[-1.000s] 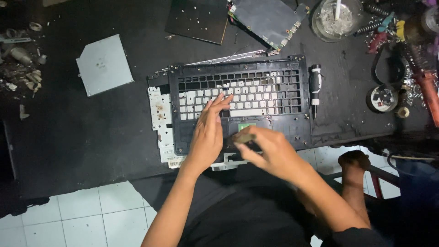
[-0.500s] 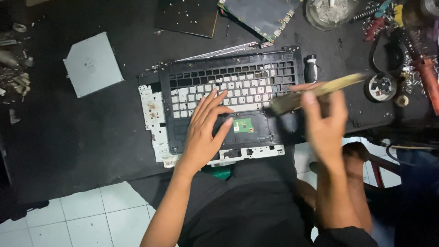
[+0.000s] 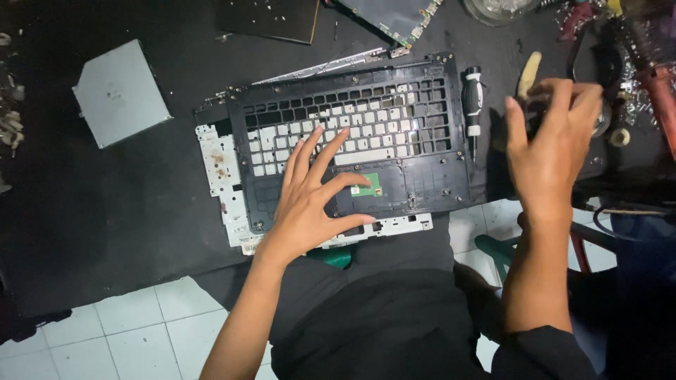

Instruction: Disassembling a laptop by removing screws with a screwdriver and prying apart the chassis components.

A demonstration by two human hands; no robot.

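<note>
A black work mat (image 3: 105, 211) covers a low surface, with white floor tiles (image 3: 134, 324) showing at its near edge. In the middle of the mat lies a dismantled laptop keyboard frame (image 3: 422, 112), black plastic, underside up, with rows of white key backs and a small green circuit board (image 3: 367, 187) near its front. The left hand (image 3: 310, 197) rests flat on the frame, fingers spread, gripping nothing. Just right of the frame lies a black-handled screwdriver (image 3: 472, 98). Farther right, the right hand (image 3: 553, 144) is curled around a dark object beside a pale yellowish tool (image 3: 528, 70); what it holds cannot be made out. A grey square drive (image 3: 120, 91) lies well apart on the left.
</note>
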